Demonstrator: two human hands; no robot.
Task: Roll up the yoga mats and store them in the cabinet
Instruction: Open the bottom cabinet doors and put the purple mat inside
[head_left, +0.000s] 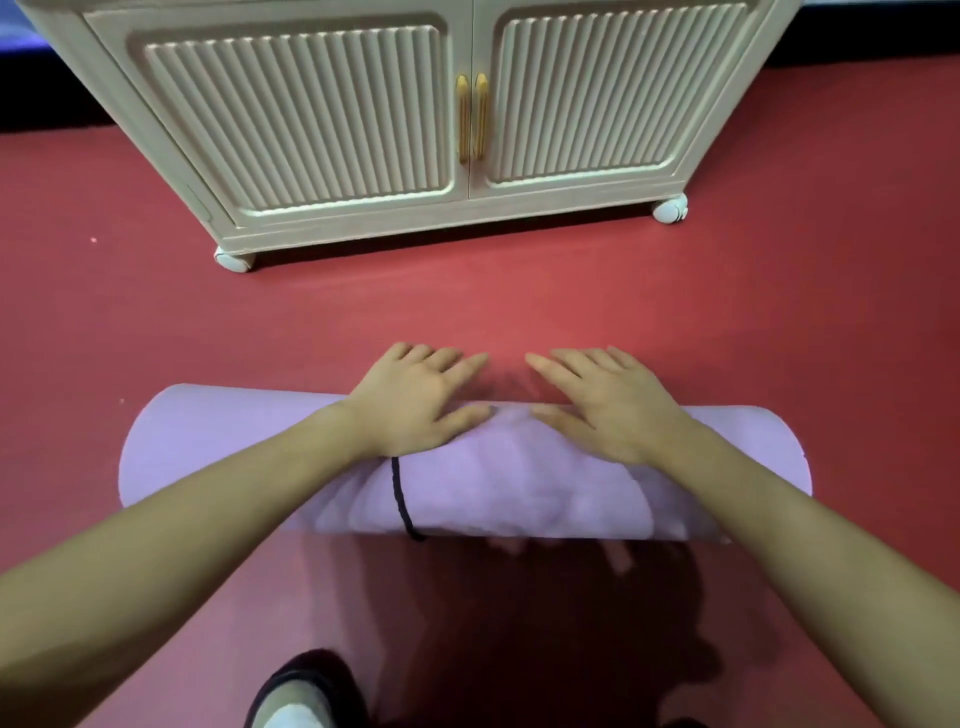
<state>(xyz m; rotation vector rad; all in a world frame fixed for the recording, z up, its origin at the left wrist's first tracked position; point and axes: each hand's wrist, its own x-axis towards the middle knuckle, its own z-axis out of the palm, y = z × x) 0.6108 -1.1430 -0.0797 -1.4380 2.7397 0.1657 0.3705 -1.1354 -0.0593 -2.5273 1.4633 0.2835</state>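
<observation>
Now one rolled purple yoga mat (509, 483) is lying on the red floor (519, 312) before one cabinet (395, 114) with two closed doors; left hand (415, 402) and right hand (608, 402) are pressing it, fingers flat.

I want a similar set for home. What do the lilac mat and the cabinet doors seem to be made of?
The mat looks like soft matte foam: it rolls thick and dimples under the left hand. The cabinet doors look like cream moulded plastic or painted wood with a satin sheen and fluted panels; which one is unclear.

Red floor (519, 306); dark shoe (306, 686) at the bottom edge.
</observation>
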